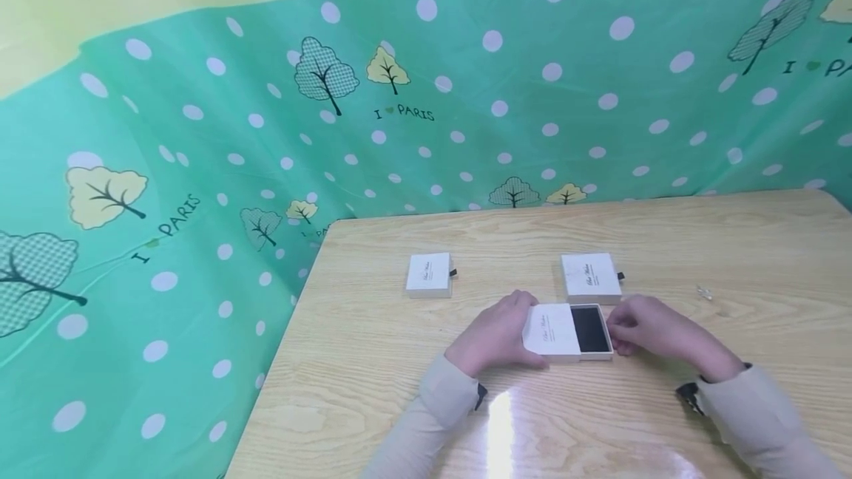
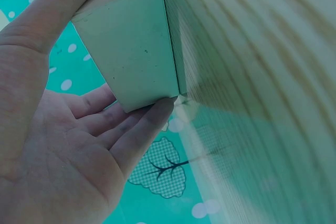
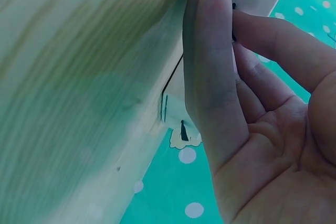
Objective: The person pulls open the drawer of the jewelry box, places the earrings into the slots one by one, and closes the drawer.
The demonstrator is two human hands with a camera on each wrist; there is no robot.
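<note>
While both hands hold it, white drawer box (image 1: 566, 331) half-open, black inside.

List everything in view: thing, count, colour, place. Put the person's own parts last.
Open sliding box: 1, white sleeve with black inner tray showing, near table edge, between the hands.
Closed boxes: 2, white with small black pull tabs, farther back; one on the left, one on the right.
Small object: 1, pale, too small to identify, right of the boxes.
Table: 1, light wood.
Cloth: 1, green with white dots and trees, behind and beside the table.
Left hand: 1, holds the sleeve.
Right hand: 1, pinches the tray end.
Sleeves: 2, beige.
</note>
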